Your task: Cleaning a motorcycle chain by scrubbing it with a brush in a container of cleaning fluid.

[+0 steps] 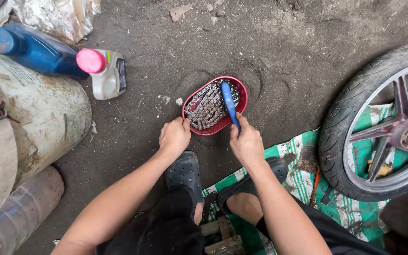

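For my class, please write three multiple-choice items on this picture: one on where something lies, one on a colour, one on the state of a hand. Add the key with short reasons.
1. Where does the chain lie?
A. in the red bowl
B. on the striped mat
C. on the wheel

2. What colour is the cap of the white bottle?
A. green
B. pink
C. black

3. What is the right hand doing?
A. resting open on the ground
B. gripping the blue brush
C. holding the wheel

Key: 1 A, the chain is coiled inside the bowl. 2 B, the cap is bright pink. 3 B, the fingers close round the brush handle, while the left hand grips the bowl's rim.
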